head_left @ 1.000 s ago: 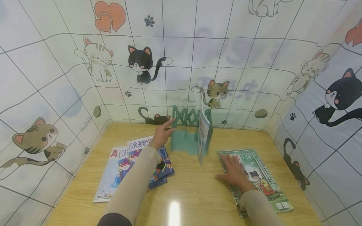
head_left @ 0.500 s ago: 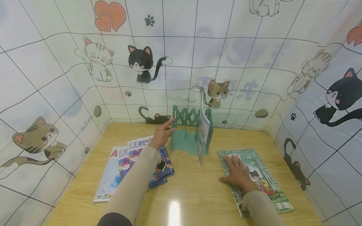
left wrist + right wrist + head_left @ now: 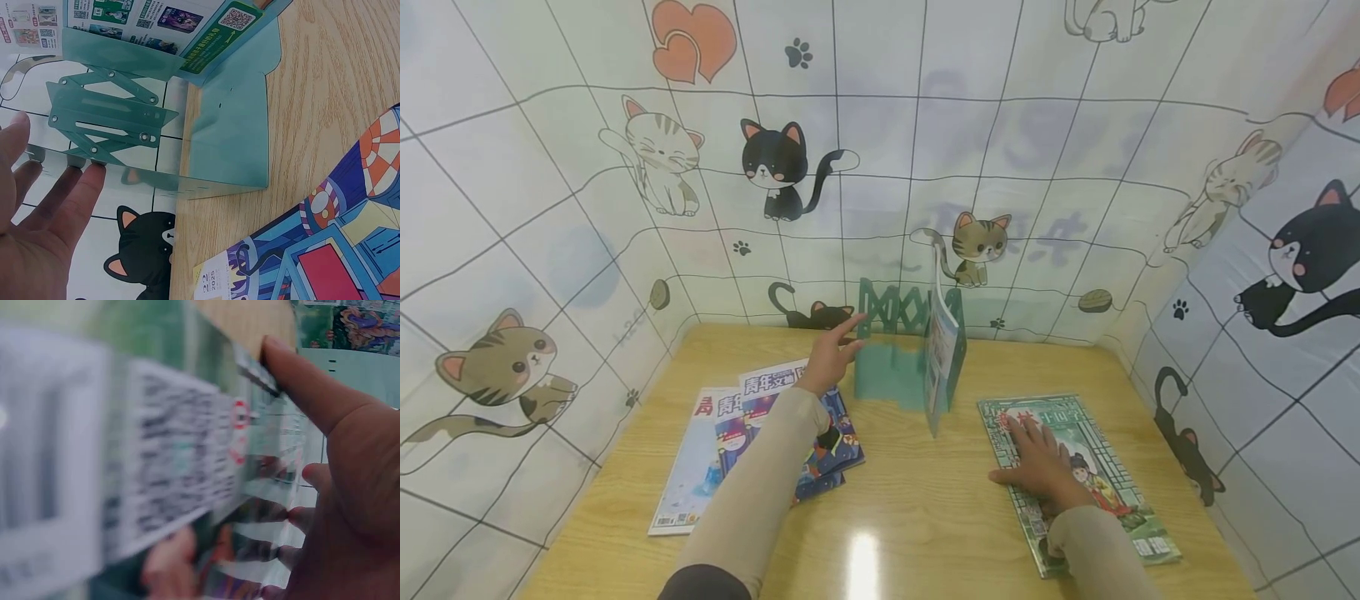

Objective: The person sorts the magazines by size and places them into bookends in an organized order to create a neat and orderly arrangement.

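Observation:
In the head view my left hand point(image 3: 829, 362) reaches to the left end of a green metal bookend point(image 3: 891, 375). Its extended fingertips point(image 3: 95, 172) touch the outside of the bookend's end plate in the left wrist view. One magazine point(image 3: 940, 358) stands upright against the bookend's right plate. On the right, my right hand point(image 3: 1041, 467) lies spread over a green-covered magazine point(image 3: 1101, 479) lying flat. The right wrist view shows the thumb point(image 3: 300, 378) at this magazine's edge and the other fingers extended along its glossy cover; the print close to the camera is blurred.
Left of the bookend, several magazines lie fanned out: blue ones point(image 3: 842, 433) over a pale one point(image 3: 681, 483). Partly over them passes my left sleeve point(image 3: 756, 496). A cat-patterned wall covering point(image 3: 880, 150) closes off the back and sides of the wooden table point(image 3: 917, 508).
My right hand has shifted a little to the right and toward me over the green magazine. The left hand, the bookend and the standing magazine have stayed in place.

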`<action>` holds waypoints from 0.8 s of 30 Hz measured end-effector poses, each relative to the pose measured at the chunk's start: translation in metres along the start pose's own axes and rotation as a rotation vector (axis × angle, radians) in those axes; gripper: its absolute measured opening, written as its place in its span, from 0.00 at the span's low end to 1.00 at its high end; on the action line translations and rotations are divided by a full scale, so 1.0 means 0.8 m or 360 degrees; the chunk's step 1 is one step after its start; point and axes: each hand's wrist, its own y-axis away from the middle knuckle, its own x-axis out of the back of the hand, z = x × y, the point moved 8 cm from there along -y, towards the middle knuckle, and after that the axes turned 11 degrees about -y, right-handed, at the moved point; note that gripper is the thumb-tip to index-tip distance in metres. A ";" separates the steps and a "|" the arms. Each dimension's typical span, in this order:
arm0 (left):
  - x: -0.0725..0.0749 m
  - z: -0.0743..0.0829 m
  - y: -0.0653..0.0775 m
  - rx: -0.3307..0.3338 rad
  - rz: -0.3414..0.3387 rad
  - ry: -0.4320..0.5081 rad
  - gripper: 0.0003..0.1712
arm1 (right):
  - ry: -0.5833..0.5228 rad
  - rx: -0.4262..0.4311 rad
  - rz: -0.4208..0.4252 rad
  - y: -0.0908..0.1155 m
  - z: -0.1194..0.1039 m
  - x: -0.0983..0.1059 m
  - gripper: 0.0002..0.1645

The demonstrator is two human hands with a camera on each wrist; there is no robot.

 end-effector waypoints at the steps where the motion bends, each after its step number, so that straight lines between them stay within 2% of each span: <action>1: 0.000 0.000 0.000 -0.0001 0.0000 -0.0002 0.33 | 0.0001 -0.0004 -0.0011 -0.001 0.002 0.000 0.71; 9: 0.001 0.003 0.002 -0.0005 -0.0008 -0.0011 0.33 | -0.0049 -0.0059 -0.0161 -0.005 -0.004 0.007 0.69; 15: 0.002 0.003 0.002 -0.0005 -0.0011 -0.0023 0.32 | 0.0018 -0.0032 -0.0197 -0.002 -0.006 0.009 0.68; 20: 0.001 0.004 0.002 -0.0001 -0.0017 -0.0010 0.32 | 0.0136 0.0021 -0.0116 0.001 -0.003 0.004 0.66; 24: 0.001 0.003 0.002 0.0004 -0.0026 -0.0015 0.32 | 0.0185 0.0086 0.0042 0.007 -0.008 0.004 0.55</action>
